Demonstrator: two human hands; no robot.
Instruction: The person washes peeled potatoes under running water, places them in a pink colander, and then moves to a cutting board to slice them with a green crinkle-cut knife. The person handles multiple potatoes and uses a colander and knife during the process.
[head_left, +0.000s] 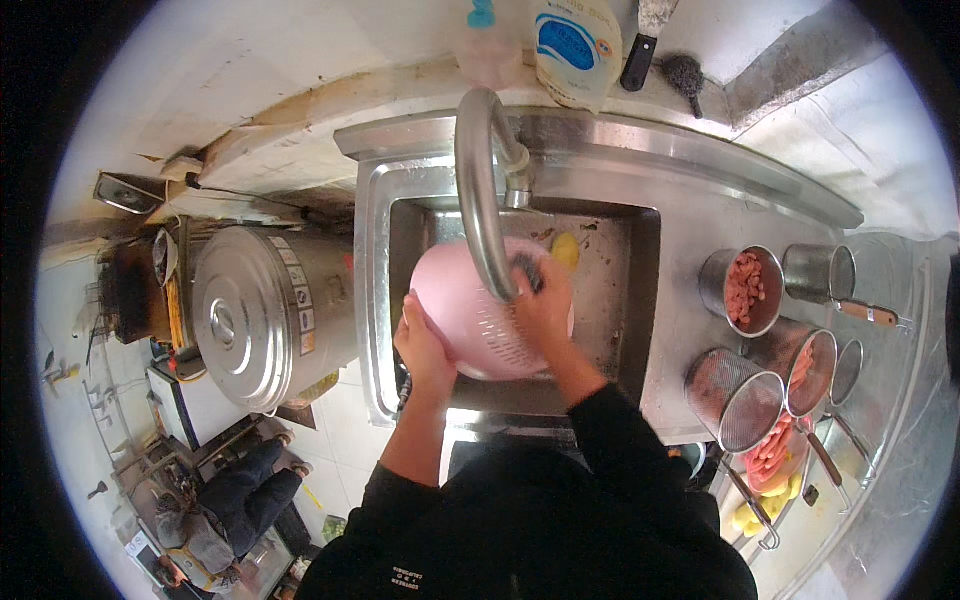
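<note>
A pink plastic basin with drain slots (465, 300) is tilted inside the stainless steel sink (637, 307), under the curved metal tap (476, 187). My left hand (426, 341) grips the basin's left rim. Over the basin's right part, my right hand (541, 300) holds a dark scrubber (528, 271), blurred, close to the tap's mouth. A yellow, peeled-looking piece of food (565, 252) lies on the sink floor behind the basin, with small dark scraps near it. The basin hides part of the sink floor.
Right of the sink stand a metal pot of meat pieces (744, 292), mesh strainer baskets (733, 401) and an empty-looking pot (817, 271). A large lidded steel drum (247, 319) stands left. Bottles, a scraper (639, 64) and a wire scrubber (682, 73) line the back ledge. Another person (225, 517) is at lower left.
</note>
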